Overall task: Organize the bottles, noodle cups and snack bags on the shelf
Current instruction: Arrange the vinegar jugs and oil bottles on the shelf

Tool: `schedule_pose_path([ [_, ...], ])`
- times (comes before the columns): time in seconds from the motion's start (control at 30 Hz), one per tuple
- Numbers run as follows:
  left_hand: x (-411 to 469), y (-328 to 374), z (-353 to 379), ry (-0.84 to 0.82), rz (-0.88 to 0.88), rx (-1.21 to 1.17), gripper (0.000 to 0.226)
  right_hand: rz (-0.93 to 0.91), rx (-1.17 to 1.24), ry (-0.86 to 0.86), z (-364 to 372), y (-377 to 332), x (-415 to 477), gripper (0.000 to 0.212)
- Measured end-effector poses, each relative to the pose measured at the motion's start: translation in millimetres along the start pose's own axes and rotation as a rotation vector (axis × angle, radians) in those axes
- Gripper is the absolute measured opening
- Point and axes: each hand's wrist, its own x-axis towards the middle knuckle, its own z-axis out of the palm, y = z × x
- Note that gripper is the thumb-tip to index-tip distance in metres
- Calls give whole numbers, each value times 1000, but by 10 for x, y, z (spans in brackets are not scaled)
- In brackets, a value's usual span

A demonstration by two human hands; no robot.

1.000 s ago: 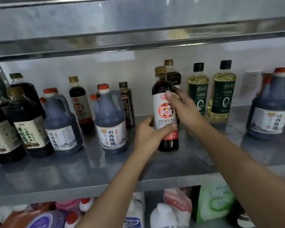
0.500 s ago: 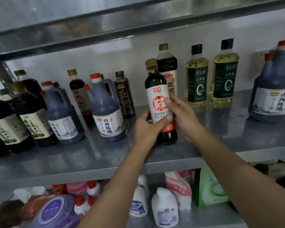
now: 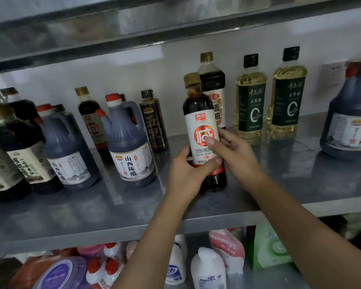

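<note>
At the right edge of the frame a large dark vinegar jug (image 3: pixel 350 122) is cut off, and its red cap is blurred. At the left edge several dark bottles (image 3: pixel 19 155) are partly hidden by one another. On the lower shelf, along the bottom of the frame, white pump bottles (image 3: pixel 208 270) and soft pouches (image 3: pixel 227 249) are half covered by the two forearms, and their print is too blurred to be read.

The soy sauce bottle (image 3: pixel 203 130) is held upright in the centre of the frame, over the middle shelf (image 3: pixel 113 205); whether its base rests on the metal cannot be told. It is gripped by the left hand (image 3: pixel 186 174) low on the label, the thumb laid across the front and the fingers hidden behind the glass. It is gripped higher by the right hand (image 3: pixel 236 155), the thumb pressed on the red round mark and the fingers curled round the far side.

The bottle is slim and round, filled with dark liquid, with a white glossy label and a gold cap. A taller dark bottle (image 3: pixel 212 80) is partly hidden just behind it. Two clear bottles of yellow oil (image 3: pixel 251 97) with black caps are seen to the right. The shelf is of dull, brushed steel that reflects faintly.
</note>
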Motion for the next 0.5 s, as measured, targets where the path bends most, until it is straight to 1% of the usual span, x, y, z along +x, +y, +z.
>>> schedule_pose_path([
  [0.2, 13, 30, -1, -4, -10, 4, 64, -20, -24, 5, -1, 4, -4, 58],
  [0.37, 5, 31, 9, -3, 5, 29, 73, -27, -7, -10, -24, -10, -8, 60],
  [0.5, -2, 23, 6, -2, 26, 39, 73, -34, 2, -7, -6, 10, -9, 59],
])
